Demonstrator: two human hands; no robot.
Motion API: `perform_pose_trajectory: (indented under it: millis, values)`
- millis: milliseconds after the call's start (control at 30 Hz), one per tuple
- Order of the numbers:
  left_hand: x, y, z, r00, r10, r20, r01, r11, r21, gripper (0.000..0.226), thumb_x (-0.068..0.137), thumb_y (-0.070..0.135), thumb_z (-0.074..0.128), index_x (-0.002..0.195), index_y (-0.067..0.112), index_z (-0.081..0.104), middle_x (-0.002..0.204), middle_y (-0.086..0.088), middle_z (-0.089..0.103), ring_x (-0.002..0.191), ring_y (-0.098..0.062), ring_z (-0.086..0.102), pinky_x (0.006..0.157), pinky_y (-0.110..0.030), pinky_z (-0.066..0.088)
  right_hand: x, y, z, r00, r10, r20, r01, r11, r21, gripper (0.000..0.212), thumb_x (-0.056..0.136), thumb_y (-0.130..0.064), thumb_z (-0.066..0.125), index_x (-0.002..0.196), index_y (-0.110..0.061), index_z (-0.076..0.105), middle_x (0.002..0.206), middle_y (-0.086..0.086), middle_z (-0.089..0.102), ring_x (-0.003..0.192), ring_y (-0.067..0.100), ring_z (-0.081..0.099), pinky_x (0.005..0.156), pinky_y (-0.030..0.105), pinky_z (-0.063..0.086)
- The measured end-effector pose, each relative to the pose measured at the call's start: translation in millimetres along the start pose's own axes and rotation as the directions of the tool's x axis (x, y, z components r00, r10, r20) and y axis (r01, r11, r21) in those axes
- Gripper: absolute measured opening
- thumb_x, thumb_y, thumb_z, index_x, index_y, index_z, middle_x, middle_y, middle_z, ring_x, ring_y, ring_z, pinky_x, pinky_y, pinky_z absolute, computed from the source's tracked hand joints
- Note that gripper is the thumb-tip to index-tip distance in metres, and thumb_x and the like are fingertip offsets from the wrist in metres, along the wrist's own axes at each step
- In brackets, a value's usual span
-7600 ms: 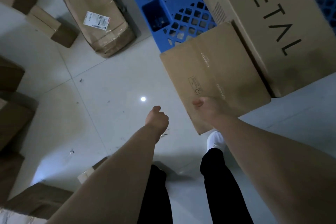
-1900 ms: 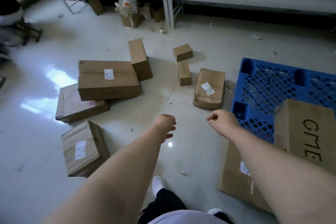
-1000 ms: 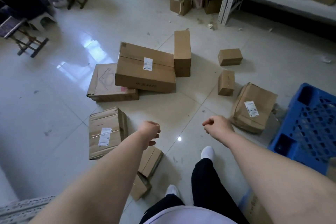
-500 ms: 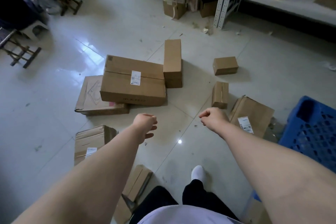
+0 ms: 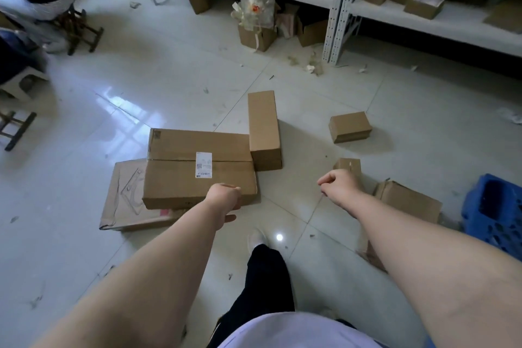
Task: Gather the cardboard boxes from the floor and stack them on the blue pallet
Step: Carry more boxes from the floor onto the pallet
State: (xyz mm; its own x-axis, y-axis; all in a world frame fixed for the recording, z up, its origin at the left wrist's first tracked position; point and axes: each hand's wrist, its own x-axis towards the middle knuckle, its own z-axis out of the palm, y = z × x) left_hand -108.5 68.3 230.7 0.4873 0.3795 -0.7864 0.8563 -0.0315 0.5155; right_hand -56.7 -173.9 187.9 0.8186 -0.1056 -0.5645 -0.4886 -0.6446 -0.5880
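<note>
Six cardboard boxes lie scattered on the floor at 12 o'clock, with one blue pallet at 3 o'clock. The left hand and right hand are both clenched, holding nothing.

Both bare forearms reach forward from the lower corners of the frame toward its middle. The left hand shows its back, fingers curled under and holding nothing, thumb sticking out below. The right hand, right of centre, makes a loose fist, also holding nothing.
</note>
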Motion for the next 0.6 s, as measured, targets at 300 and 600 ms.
perform_pose_trajectory:
  millis: [300, 600]
  values:
    - [120, 117, -17, 0.998, -0.030, 0.061, 0.019, 0.983, 0.184, 0.015, 0.101, 0.019, 0.048, 0.110, 0.012, 0.058, 0.103, -0.007, 0.063, 0.092, -0.020, 0.060, 0.076, -0.035, 0.050, 106, -82, 42, 0.992, 0.123, 0.020, -0.124, 0.989, 0.079, 0.022, 0.084, -0.013, 0.063, 0.069, -0.028, 0.066, 0.096, -0.001, 0.072, 0.094, 0.019, 0.066, 0.086, 0.031, 0.054]
    - [227, 165, 26, 0.991, -0.124, 0.044, 0.103, 0.940, 0.325, 0.025, 0.097, 0.020, 0.054, 0.120, 0.012, 0.056, 0.099, -0.007, 0.060, 0.105, -0.025, 0.060, 0.086, -0.038, 0.054, 225, -86, 54, 0.963, 0.248, 0.102, -0.254, 0.966, 0.050, 0.027, 0.082, -0.008, 0.061, 0.064, -0.027, 0.064, 0.097, 0.000, 0.072, 0.096, 0.022, 0.066, 0.089, 0.031, 0.053]
